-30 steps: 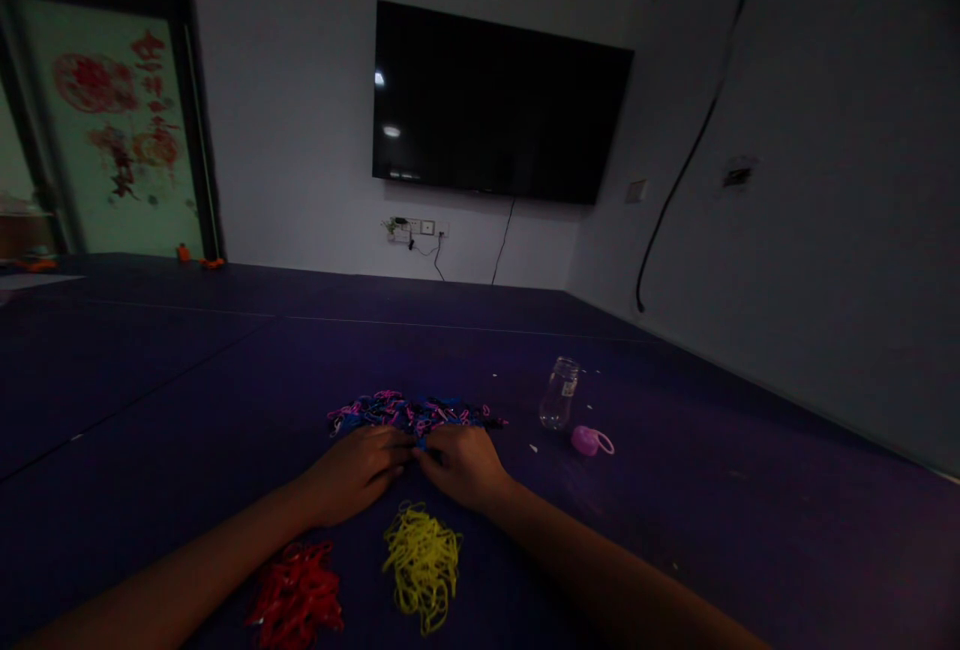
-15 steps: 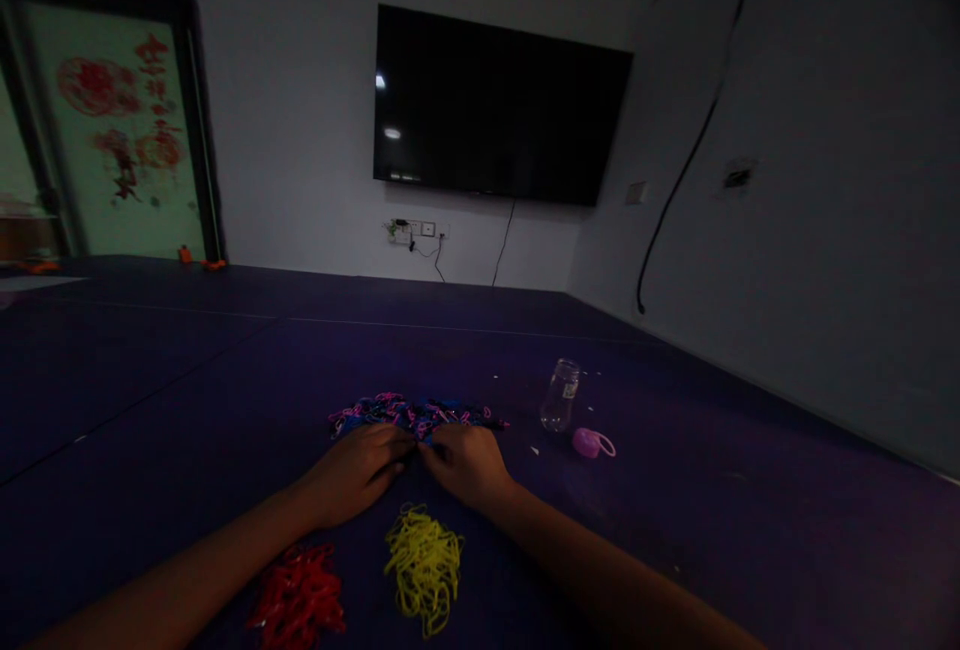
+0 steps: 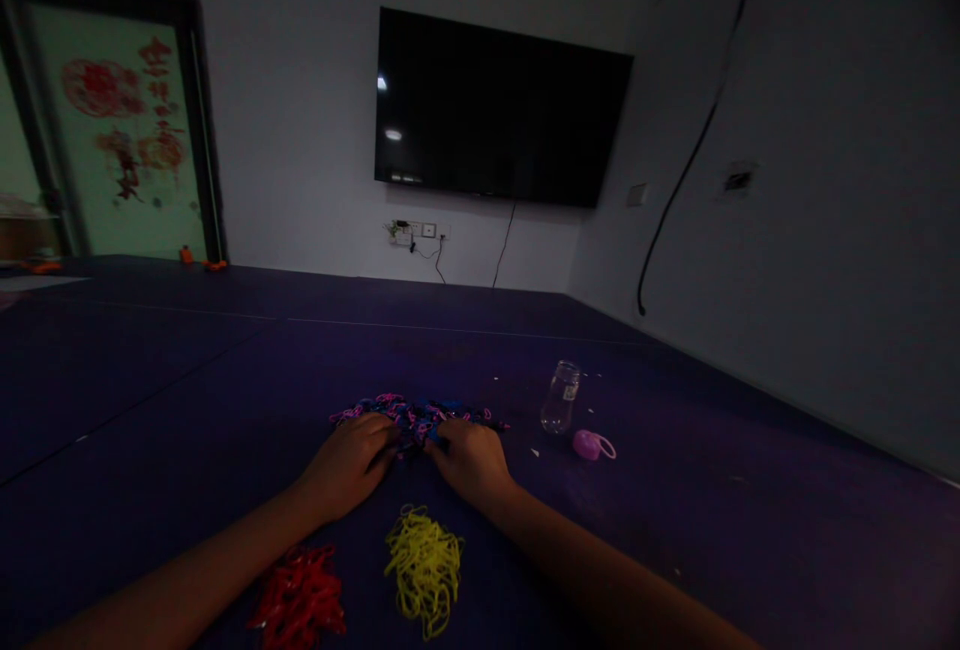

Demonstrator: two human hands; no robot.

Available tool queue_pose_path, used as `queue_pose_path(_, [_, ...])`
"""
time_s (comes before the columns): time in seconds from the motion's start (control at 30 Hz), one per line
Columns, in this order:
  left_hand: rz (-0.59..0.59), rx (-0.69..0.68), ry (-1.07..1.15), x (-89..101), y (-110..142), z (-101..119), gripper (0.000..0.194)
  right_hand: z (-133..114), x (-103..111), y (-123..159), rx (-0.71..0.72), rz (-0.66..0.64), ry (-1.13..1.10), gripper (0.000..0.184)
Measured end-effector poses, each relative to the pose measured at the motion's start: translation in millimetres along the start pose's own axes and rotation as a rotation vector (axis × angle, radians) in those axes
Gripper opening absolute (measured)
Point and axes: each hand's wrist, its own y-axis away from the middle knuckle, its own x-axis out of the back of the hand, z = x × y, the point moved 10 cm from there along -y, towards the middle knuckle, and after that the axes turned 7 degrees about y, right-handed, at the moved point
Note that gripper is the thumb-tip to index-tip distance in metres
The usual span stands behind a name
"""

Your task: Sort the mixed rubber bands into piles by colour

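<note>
A loose heap of mixed pink, blue and dark rubber bands [image 3: 412,417] lies on the purple surface in front of me. My left hand [image 3: 358,458] rests at its near left side, fingers curled down into the bands. At the near right side, my right hand [image 3: 469,455] is bent over the bands too, its thumb and forefinger close together. The dark heap partly hides the fingertips of both hands. Between my forearms lies a pile of yellow rubber bands [image 3: 425,570]. A pile of red rubber bands [image 3: 300,598] sits beside my left forearm.
A clear bottle [image 3: 560,398] without its lid stands right of the heap, with a pink looped cap [image 3: 592,445] beside it. Small white scraps [image 3: 535,452] dot the purple surface [image 3: 225,360]. Beyond it, a television [image 3: 502,110] hangs on the wall.
My left hand has drawn slightly left, away from my right hand, so a gap with bands shows between them. The right hand has barely shifted.
</note>
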Motion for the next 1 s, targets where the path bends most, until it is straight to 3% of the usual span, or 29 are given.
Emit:
queue_pose_path(0.33, [0.033, 0.103, -0.057, 2.6, -1.8, -12.3, 0.018, -3.0, 2.4, 0.5, 0.019, -0.017, 0.009, 0.021])
queue_pose_path(0.73, [-0.011, -0.075, 0.055, -2.7, 0.3, 6.7, 0.017, -20.9, 5.9, 2.7, 0.18, 0.022, -0.041, 0.019])
queue_pose_path(1.0, [-0.054, -0.132, 0.091, -6.0, -1.3, 11.6, 0.02, -23.0, 6.3, 3.4, 0.203, 0.037, -0.044, 0.018])
